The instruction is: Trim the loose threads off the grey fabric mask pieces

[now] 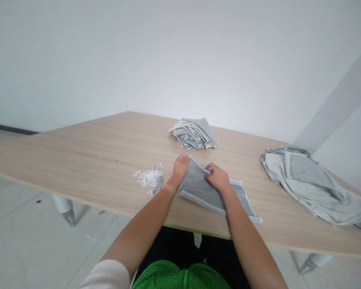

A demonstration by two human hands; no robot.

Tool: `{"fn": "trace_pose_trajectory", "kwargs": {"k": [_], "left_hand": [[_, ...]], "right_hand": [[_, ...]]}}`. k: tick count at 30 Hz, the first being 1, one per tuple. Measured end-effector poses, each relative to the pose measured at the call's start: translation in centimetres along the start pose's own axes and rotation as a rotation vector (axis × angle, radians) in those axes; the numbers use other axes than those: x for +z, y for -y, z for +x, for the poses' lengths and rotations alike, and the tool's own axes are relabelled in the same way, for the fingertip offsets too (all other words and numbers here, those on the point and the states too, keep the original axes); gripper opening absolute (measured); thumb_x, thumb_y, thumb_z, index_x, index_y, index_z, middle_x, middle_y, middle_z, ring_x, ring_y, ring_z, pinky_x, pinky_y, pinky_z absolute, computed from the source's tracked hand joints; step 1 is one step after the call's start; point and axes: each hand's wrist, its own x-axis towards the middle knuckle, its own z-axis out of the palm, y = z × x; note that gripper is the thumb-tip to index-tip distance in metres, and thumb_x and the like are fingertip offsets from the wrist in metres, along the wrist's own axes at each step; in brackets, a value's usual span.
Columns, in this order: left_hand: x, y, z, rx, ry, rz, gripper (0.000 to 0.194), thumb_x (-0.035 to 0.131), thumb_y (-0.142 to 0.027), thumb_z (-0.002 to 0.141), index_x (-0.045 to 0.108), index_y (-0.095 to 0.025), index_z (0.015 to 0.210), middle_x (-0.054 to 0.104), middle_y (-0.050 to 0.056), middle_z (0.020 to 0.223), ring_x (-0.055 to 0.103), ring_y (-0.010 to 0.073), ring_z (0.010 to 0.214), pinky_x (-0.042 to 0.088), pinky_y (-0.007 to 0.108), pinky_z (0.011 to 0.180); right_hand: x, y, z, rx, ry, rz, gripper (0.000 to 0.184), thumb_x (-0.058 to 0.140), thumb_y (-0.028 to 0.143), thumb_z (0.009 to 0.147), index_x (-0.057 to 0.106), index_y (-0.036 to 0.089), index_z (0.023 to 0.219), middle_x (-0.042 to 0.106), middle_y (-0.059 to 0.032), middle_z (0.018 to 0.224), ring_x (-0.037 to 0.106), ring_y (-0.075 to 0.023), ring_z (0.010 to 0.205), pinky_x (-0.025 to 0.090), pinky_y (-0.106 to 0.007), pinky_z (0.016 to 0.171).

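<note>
The wooden surface [78, 156] lies at a slant in the view, with a white wall [180, 60] beyond it. Its near edge runs from lower left to lower right, passing under the person's forearms. The grey cloth [200, 188], folded and bound in a paler trim, lies flat near that edge, and its lower right corner stops just short of it. A strip of bare wood separates the cloth's far side from a folded stack of grey and cream fabric [194, 133] farther back. To the right, a looser pile of grey and off-white fabric [303, 180] spreads toward the right edge and runs out of view. A clump of white scraps [149, 178] sits just left of the left hand, and beyond it the wood extends far to the left.

Both forearms reach forward over the near edge and angle inward, elbows held wide. The left hand [180, 170] is bent over the cloth's far left corner, its fingers closed on the edge. The right hand [217, 178] sits close beside it, with fingers pinched together on the cloth's far folded edge. A tiny purple mark at those fingertips is too small to identify.
</note>
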Motion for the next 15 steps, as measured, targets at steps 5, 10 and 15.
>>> {"fn": "trace_pose_trajectory", "kwargs": {"k": [5,10,15], "left_hand": [[-1.1,-0.4,-0.4,-0.07,-0.189,0.169,0.027,0.051,-0.039,0.097,0.069,-0.018,0.099,0.075,0.011,0.099,0.067,0.0255,0.097,0.049,0.035,0.09],[-1.8,-1.1,-1.1,-0.132,-0.24,0.412,0.025,0.047,-0.033,0.101,0.066,-0.02,0.111,0.074,0.015,0.104,0.068,0.0306,0.103,0.046,0.037,0.089],[-1.8,-1.9,-1.8,-0.105,-0.186,0.613,0.031,0.051,-0.018,0.093,0.06,-0.017,0.123,0.069,0.018,0.11,0.064,0.0339,0.109,0.043,0.041,0.093]], "right_hand": [[-0.7,-2.1,0.5,0.19,-0.097,-0.059,0.032,0.061,0.029,0.085,0.074,0.029,0.114,0.078,-0.0082,0.099,0.071,-0.0267,0.096,0.045,-0.032,0.077],[-1.3,-4.4,0.8,0.384,-0.082,-0.059,0.035,0.062,0.03,0.084,0.077,0.026,0.115,0.077,-0.0142,0.106,0.073,-0.0311,0.099,0.051,-0.037,0.081],[-1.6,-5.5,1.0,0.464,-0.093,0.009,0.032,0.062,0.04,0.087,0.08,0.026,0.11,0.078,-0.0152,0.103,0.073,-0.033,0.1,0.052,-0.038,0.08]]}}
